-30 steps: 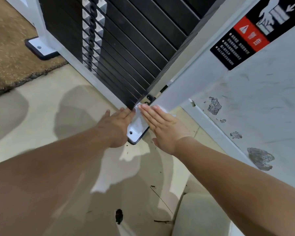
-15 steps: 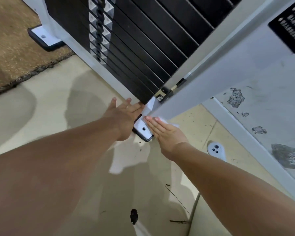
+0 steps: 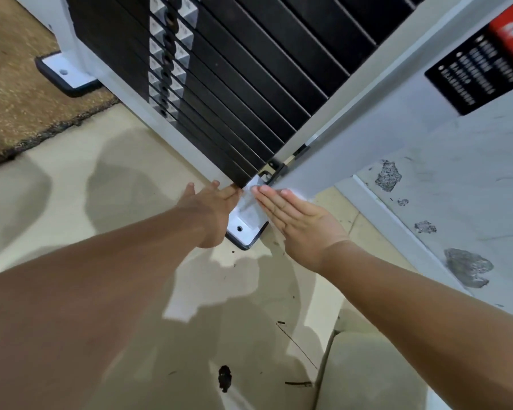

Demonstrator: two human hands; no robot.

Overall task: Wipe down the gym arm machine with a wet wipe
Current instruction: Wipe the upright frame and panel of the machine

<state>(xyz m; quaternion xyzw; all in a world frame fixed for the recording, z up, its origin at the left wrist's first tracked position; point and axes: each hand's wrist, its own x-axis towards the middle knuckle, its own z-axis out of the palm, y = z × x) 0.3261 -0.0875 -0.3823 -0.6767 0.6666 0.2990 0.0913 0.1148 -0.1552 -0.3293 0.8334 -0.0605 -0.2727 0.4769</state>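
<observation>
The gym machine's white frame post (image 3: 367,137) runs down to a white foot plate (image 3: 243,229) bolted to the floor, beside the black weight stack (image 3: 249,84). My right hand (image 3: 296,223) lies flat with straight fingers at the base of the post, pressing a white wet wipe (image 3: 296,194) against it; only the wipe's edge shows past my fingertips. My left hand (image 3: 211,211) rests with extended fingers against the bottom corner of the frame, left of the foot plate, holding nothing.
Beige floor tiles (image 3: 101,202) carry dark specks and a black blotch (image 3: 224,377). A brown mat (image 3: 18,99) lies at the left under another foot plate (image 3: 62,72). A scuffed white wall (image 3: 456,187) with a black and red warning label (image 3: 486,66) stands at the right.
My right hand has slid with the wipe up from the floor side of the foot plate onto the post's base. The left hand has stayed at the corner. The view shifted.
</observation>
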